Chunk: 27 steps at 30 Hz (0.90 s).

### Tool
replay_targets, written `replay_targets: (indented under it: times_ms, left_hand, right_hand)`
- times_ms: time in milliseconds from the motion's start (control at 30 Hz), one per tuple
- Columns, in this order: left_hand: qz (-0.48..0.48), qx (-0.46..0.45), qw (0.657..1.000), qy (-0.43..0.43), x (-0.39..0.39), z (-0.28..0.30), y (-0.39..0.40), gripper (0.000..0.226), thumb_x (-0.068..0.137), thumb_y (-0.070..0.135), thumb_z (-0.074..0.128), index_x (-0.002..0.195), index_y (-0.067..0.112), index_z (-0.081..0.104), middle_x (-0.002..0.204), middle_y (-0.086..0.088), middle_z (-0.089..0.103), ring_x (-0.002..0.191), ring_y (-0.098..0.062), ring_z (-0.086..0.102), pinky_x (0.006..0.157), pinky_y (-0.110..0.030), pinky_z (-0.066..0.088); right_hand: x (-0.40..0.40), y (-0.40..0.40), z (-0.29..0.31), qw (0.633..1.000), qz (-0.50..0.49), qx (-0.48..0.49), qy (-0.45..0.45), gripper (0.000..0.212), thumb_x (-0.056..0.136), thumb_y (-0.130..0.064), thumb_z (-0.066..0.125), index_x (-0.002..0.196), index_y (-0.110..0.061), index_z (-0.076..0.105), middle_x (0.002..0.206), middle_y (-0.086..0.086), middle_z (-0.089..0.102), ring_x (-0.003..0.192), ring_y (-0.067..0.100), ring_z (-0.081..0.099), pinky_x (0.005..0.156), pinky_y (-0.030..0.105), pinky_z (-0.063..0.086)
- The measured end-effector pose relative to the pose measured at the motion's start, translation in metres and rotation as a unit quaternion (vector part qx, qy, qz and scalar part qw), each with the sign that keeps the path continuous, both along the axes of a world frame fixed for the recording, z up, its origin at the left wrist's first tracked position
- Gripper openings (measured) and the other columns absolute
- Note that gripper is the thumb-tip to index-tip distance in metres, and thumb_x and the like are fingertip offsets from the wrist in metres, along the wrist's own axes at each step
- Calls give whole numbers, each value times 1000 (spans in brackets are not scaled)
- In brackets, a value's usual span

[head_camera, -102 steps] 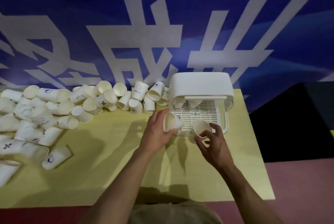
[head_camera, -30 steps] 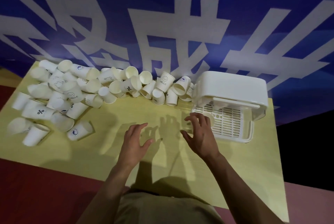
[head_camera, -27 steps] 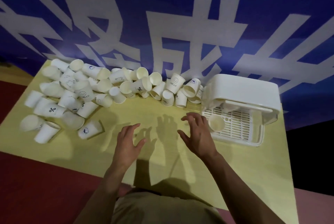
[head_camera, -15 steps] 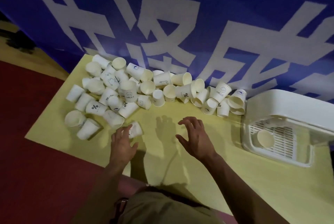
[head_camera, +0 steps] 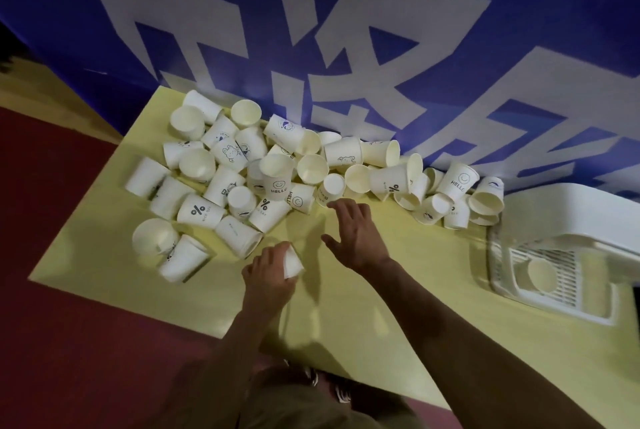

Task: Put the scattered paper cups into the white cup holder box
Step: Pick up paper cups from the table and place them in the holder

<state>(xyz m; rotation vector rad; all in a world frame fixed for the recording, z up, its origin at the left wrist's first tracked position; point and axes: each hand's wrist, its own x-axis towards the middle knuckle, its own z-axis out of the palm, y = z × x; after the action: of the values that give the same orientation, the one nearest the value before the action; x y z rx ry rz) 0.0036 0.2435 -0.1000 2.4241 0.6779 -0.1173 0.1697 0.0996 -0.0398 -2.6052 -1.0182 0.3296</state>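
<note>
Gripping a single paper cup (head_camera: 292,262), your left hand (head_camera: 268,278) has its fingers curled round the cup's wall just above the yellow desk (head_camera: 398,317), near the front edge of the heap. The cup lies tilted in that grip, its long axis running roughly from your palm out toward the right, with the end that shows pointing right and slightly toward you (whether that end is the rim or the base cannot be told).

Your right hand (head_camera: 355,238) hovers beside it with fingers spread and straight, holding nothing, its fingertips (head_camera: 341,207) close to the nearest cups of the pile.

At the right edge of the desk sits the white cup holder box (head_camera: 568,217), its solid top toward the blue banner (head_camera: 346,30) and its slotted tray (head_camera: 554,276) open toward you. One cup (head_camera: 540,274) rests in the tray with its mouth facing up at the camera; the rest of the tray's slats show bare.

The scattered cups (head_camera: 277,175) stretch in a band along the banner from the desk's far left corner to the box. Most lie on their sides pointing every which way, several stand upright, and some carry printed marks such as "HELLO" and a percent sign.
</note>
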Motion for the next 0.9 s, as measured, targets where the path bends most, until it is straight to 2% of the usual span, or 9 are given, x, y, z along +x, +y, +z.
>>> replay_targets:
  times_ms: [100, 200, 333, 533, 600, 700, 800, 900]
  left_hand:
    - [6, -29, 999, -36, -7, 3, 6, 73, 80, 59, 66, 143, 32, 41, 120, -1, 59, 101, -24, 64, 81, -46, 53]
    - [-11, -71, 992, -100, -18, 12, 7, 80, 79, 33, 77, 149, 26, 39, 126, -2, 56, 106, -23, 61, 84, -40, 53]
    - [21, -99, 979, -175, -29, 21, 10, 75, 79, 21, 78, 147, 18, 45, 131, -2, 54, 114, -17, 58, 89, -31, 53]
    - [54, -134, 971, -189, -33, 36, 14, 76, 80, 23, 76, 146, 30, 38, 134, 3, 43, 114, -19, 60, 83, -28, 56]
    - [58, -144, 973, -173, -35, 35, 15, 78, 80, 21, 78, 147, 29, 39, 136, 2, 42, 117, -19, 59, 84, -21, 53]
    - [45, -146, 976, -158, -36, 38, 16, 75, 84, 35, 72, 150, 25, 38, 140, 2, 41, 119, -16, 57, 81, -12, 51]
    - [13, -134, 977, -167, -36, 40, 15, 72, 90, 46, 61, 152, 18, 37, 145, -1, 38, 124, -10, 52, 86, -18, 54]
    - [27, -119, 981, -153, -30, 38, 17, 75, 87, 48, 66, 150, 17, 38, 149, -3, 37, 134, -13, 46, 95, -25, 51]
  right_hand:
    - [10, 30, -16, 999, 22, -34, -1, 73, 85, -43, 71, 144, -10, 43, 142, 13, 51, 118, 40, 51, 100, 47, 45]
    - [15, 51, -32, 998, 39, -53, 1, 76, 85, -46, 62, 147, -7, 42, 143, 18, 50, 118, 42, 52, 95, 50, 48]
    - [15, 66, -37, 997, 24, -66, -20, 84, 80, -38, 80, 149, -9, 43, 145, 18, 50, 110, 37, 49, 86, 48, 51]
    - [19, 83, -43, 991, -4, -125, -55, 78, 77, -44, 81, 140, -13, 46, 134, 13, 53, 108, 35, 49, 85, 47, 49]
    - [17, 85, -41, 986, -13, -154, -69, 75, 77, -42, 79, 136, -11, 47, 126, 13, 57, 106, 35, 50, 83, 47, 46]
    - [16, 84, -36, 979, -18, -185, -80, 66, 81, -42, 72, 134, -11, 47, 112, 8, 62, 104, 32, 49, 81, 45, 38]
    - [16, 80, -34, 972, -26, -222, -74, 67, 86, -41, 64, 141, -14, 36, 110, 7, 61, 108, 31, 45, 84, 46, 33]
    - [14, 70, -34, 964, -19, -253, -79, 58, 91, -36, 55, 142, -17, 36, 112, 6, 62, 110, 30, 42, 85, 46, 30]
